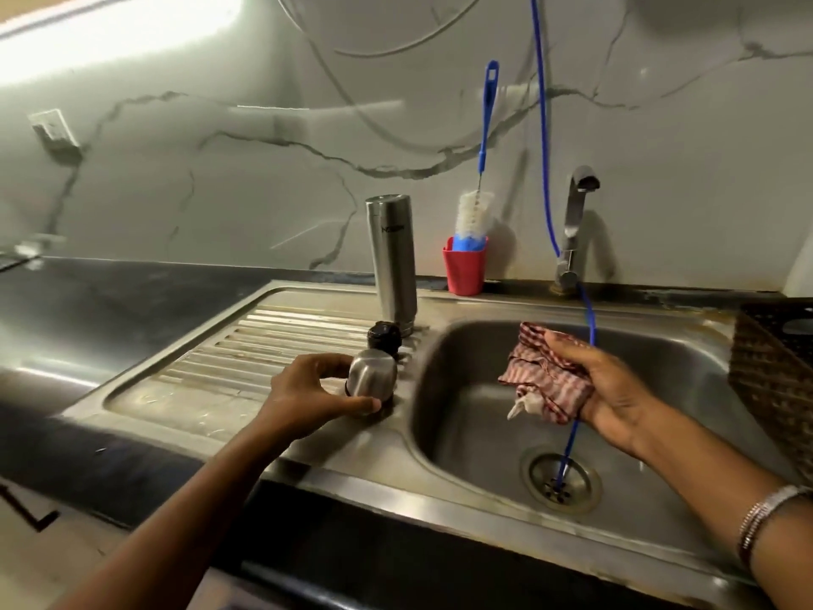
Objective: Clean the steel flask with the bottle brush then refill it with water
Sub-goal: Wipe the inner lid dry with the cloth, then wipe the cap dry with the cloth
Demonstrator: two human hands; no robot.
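Note:
The steel flask [391,261] stands upside down on the ribbed draining board, near the sink basin's back left corner. Its black inner stopper [384,335] sits just in front of it. My left hand [312,391] grips the steel cap [371,375] at the board's right edge, thumb under it and fingers above. My right hand [609,389] holds a crumpled red-and-white checked cloth [545,374] over the basin. The bottle brush [477,200], blue-handled with white bristles, stands in a red cup [464,270] against the wall.
A steel tap [574,226] rises behind the sink basin [479,429]. A thin blue hose [587,310] hangs down into the drain [558,479]. A dark woven basket [770,367] sits at the right edge. The draining board [246,345] lies to the left, with black counter beyond.

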